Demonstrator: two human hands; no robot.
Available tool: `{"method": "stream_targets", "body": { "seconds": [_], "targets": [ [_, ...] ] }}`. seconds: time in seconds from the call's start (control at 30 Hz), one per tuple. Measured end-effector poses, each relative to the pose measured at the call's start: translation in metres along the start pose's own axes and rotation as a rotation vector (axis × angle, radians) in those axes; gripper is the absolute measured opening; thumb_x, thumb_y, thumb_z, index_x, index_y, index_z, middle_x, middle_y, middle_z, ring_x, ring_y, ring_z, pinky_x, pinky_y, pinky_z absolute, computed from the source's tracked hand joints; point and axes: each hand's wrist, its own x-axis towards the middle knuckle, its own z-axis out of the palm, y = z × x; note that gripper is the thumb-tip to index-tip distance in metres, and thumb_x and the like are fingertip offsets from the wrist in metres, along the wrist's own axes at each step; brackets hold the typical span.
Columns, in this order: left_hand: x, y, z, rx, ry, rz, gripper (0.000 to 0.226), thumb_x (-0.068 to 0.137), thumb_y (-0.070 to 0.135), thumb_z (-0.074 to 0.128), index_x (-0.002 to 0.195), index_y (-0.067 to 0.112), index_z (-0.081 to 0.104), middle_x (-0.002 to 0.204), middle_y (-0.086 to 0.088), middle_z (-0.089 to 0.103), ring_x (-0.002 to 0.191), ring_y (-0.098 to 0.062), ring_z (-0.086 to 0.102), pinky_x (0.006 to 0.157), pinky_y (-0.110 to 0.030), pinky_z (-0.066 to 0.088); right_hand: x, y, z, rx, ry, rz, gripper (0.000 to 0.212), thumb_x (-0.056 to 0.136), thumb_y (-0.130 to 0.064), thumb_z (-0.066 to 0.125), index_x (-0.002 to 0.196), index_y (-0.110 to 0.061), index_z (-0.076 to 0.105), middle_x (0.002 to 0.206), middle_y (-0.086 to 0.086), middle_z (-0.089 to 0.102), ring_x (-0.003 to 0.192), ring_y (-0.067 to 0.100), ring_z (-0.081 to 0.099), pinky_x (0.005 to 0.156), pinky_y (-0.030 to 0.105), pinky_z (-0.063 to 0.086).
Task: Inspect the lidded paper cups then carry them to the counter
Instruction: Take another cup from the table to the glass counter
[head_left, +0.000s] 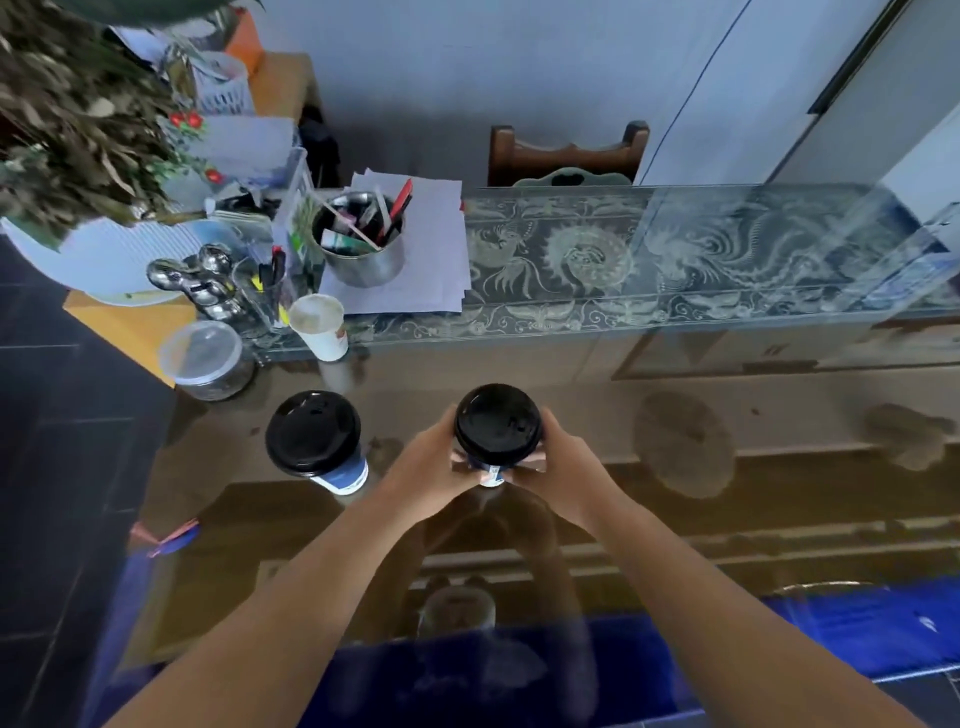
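Head: left hand (432, 467), right hand (562, 464) around cup (497, 425)

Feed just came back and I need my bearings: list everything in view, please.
held lidded cup: one, black lid, blue-white body, centre, between both hands
standing lidded cup: one, same colours, on the glass table, left of it
open paper cup: one, white, behind the standing cup
plastic tub: one, clear, lidded, far left
metal tin: one, silver, holds pens, on white papers
figurine: one, shiny silver, left of the tin
dried plant: one, brown-green, top left
chair: one, brown wood, beyond the table
left hand: one, grips the held cup
right hand: one, grips the held cup
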Motion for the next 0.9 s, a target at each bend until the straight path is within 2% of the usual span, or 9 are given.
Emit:
{"method": "stream_targets", "body": {
  "seconds": [0.17,0.3,0.43,0.5,0.6,0.73,0.83,0.9],
  "targets": [
    [0.001,-0.001,0.006,-0.003,0.013,-0.005,0.079,0.083,0.020,0.084,0.149,0.027,0.040,0.121,0.003,0.071,0.103,-0.014,0.070,0.089,-0.032,0.060,0.003,0.008,0.002,0.001,-0.006,-0.006,0.074,0.082,-0.023,0.083,0.143,-0.024,0.041,0.125,-0.003,0.072,0.115,0.018,0.066,0.091,0.030,0.053],
    [0.002,-0.002,0.006,0.012,0.005,-0.019,0.078,0.085,0.019,0.083,0.150,0.024,0.039,0.117,0.002,0.072,0.101,-0.012,0.070,0.087,-0.026,0.060,0.005,0.009,0.001,0.032,-0.020,-0.022,0.072,0.083,-0.021,0.083,0.143,-0.022,0.042,0.125,-0.003,0.070,0.106,0.010,0.062,0.087,0.024,0.046],
    [-0.002,-0.005,0.008,0.028,-0.048,-0.056,0.078,0.087,0.033,0.081,0.149,0.027,0.034,0.124,0.007,0.068,0.111,-0.011,0.068,0.093,-0.031,0.059,0.008,0.015,0.002,0.026,-0.042,-0.021,0.070,0.084,-0.023,0.082,0.141,-0.021,0.043,0.122,-0.005,0.069,0.099,0.006,0.061,0.074,0.010,0.044],
    [-0.009,-0.007,0.010,0.046,-0.074,-0.088,0.079,0.089,0.038,0.078,0.151,0.030,0.029,0.135,0.009,0.062,0.116,-0.013,0.067,0.096,-0.032,0.055,0.008,0.017,0.002,0.020,-0.061,-0.003,0.069,0.084,-0.025,0.082,0.141,-0.022,0.042,0.122,-0.006,0.068,0.102,0.010,0.064,0.078,0.015,0.050],
    [-0.022,-0.010,0.016,0.163,-0.104,-0.124,0.081,0.093,0.037,0.073,0.155,0.029,0.021,0.152,0.004,0.051,0.128,-0.021,0.063,0.101,-0.035,0.051,0.002,0.019,0.002,-0.026,-0.094,0.042,0.072,0.086,-0.030,0.079,0.144,-0.024,0.038,0.134,-0.003,0.063,0.112,0.018,0.064,0.091,0.032,0.054],
    [-0.043,-0.010,0.019,0.270,-0.134,-0.204,0.089,0.096,0.043,0.068,0.162,0.024,0.012,0.165,-0.005,0.036,0.140,-0.024,0.053,0.114,-0.043,0.046,-0.018,0.018,0.002,-0.107,-0.091,0.105,0.076,0.089,-0.035,0.076,0.150,-0.021,0.034,0.140,0.003,0.059,0.120,0.021,0.062,0.096,0.036,0.052],
    [-0.061,0.000,0.019,0.319,-0.132,-0.223,0.084,0.098,0.043,0.064,0.163,0.020,0.017,0.165,-0.007,0.035,0.142,-0.024,0.050,0.115,-0.042,0.043,-0.040,0.016,0.001,-0.151,-0.109,0.138,0.069,0.091,-0.035,0.072,0.149,-0.018,0.037,0.143,0.007,0.057,0.125,0.025,0.059,0.095,0.033,0.048],
    [-0.078,0.012,0.019,0.367,-0.122,-0.206,0.080,0.099,0.043,0.063,0.162,0.019,0.022,0.163,-0.008,0.039,0.143,-0.024,0.049,0.115,-0.041,0.043,-0.060,0.012,-0.001,-0.203,-0.105,0.135,0.064,0.092,-0.036,0.070,0.145,-0.013,0.041,0.144,0.010,0.055,0.129,0.029,0.056,0.102,0.038,0.047]
  ]
}}
